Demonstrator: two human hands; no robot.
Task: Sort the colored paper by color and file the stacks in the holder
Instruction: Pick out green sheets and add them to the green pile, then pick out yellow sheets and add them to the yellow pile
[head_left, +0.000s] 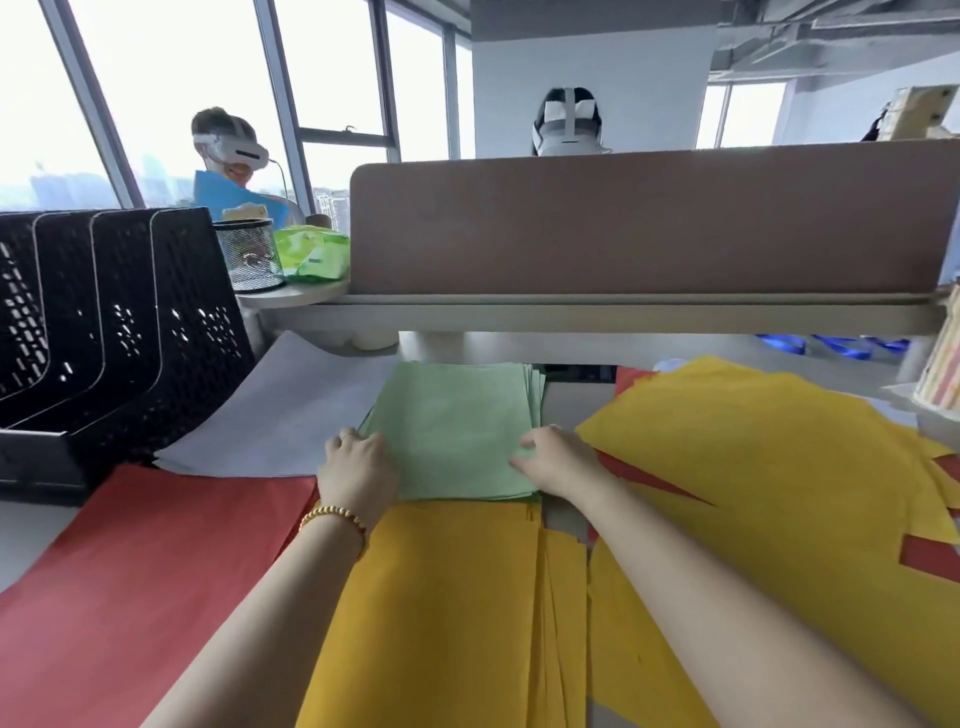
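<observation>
A stack of light green paper (457, 421) lies in the middle of the desk. My left hand (358, 460) holds its left edge with curled fingers. My right hand (558, 457) grips its right edge, thumb on top. Below it sits a stack of orange-yellow paper (447, 613). Red paper (135, 571) lies at the left, a pale grey-white sheet (280, 405) behind it. A loose spread of yellow sheets (769, 467) with red ones (930, 558) under them covers the right. The black slotted file holder (119, 322) stands at the far left.
A brown desk divider (649, 223) on a shelf rises behind the papers. A mesh pen cup (249, 254) and a green packet (311, 254) sit beside the holder. Two people with headsets are beyond the divider. A striped box (943, 364) stands at the right edge.
</observation>
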